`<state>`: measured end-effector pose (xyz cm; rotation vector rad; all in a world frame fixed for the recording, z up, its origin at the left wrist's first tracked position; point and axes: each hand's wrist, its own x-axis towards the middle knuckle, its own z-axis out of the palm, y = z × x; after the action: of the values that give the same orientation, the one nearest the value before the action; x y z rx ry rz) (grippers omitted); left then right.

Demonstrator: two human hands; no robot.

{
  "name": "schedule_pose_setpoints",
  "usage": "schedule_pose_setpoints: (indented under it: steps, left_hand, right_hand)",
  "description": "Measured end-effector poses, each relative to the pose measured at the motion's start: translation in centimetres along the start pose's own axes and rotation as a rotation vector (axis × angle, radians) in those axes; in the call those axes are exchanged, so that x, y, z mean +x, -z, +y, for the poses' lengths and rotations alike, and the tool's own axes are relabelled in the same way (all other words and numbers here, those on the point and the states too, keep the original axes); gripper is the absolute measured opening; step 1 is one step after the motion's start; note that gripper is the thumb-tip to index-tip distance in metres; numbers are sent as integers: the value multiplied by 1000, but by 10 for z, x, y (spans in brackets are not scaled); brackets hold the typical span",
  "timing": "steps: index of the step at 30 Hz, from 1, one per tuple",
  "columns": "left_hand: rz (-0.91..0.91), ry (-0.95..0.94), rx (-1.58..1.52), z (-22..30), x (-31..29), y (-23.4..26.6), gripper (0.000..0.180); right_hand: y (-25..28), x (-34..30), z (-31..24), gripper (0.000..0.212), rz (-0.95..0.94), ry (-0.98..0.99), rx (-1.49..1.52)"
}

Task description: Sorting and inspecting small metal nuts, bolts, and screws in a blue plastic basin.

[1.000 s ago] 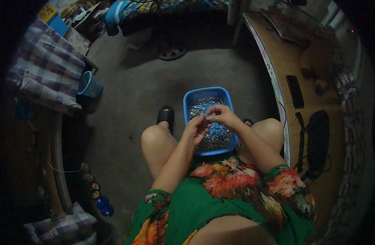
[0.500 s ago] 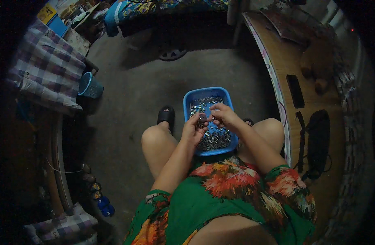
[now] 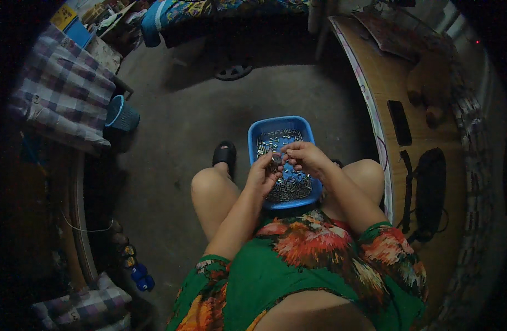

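A blue plastic basin (image 3: 257, 187) stands between my knees, with many small metal cylinders (image 3: 289, 190) heaped in its near end and more scattered over its middle and far end. Over the basin, my left hand (image 3: 264, 172) is closed around a small round dark metal piece (image 3: 276, 159), whose exact kind I cannot make out. My right hand (image 3: 304, 157) is beside it, thumb and fingers pinched together close to that piece. Whatever sits between the right fingertips is too small to name.
A wooden bench (image 3: 397, 160) on the right carries a dark phone (image 3: 399, 122) and a black bag (image 3: 431, 193). At the left stands a blue wastebasket (image 3: 122, 115) beside a checked cloth (image 3: 65, 83). A black slipper (image 3: 224, 155) is on my left foot.
My right fingers have shifted slightly toward the left hand and closed into a tighter pinch. The round piece in my left hand has tilted, showing more of its face.
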<state>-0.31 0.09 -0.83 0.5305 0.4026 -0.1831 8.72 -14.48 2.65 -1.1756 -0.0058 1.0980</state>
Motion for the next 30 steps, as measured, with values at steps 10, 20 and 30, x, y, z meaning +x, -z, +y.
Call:
schedule_pose_setpoints:
  steps: [10,20,30]
  left_hand:
    - [13,-5,-16,-2,3,1,24]
    - [16,3,16,-1,1,-1,24]
    - [49,-3,35,-2,1,-2,24]
  right_hand:
    - [1,0,0,19,-23,-10,-26]
    - [-1,-1,0,17,50,21,-159]
    - [1,2,3,16,54,11,-160]
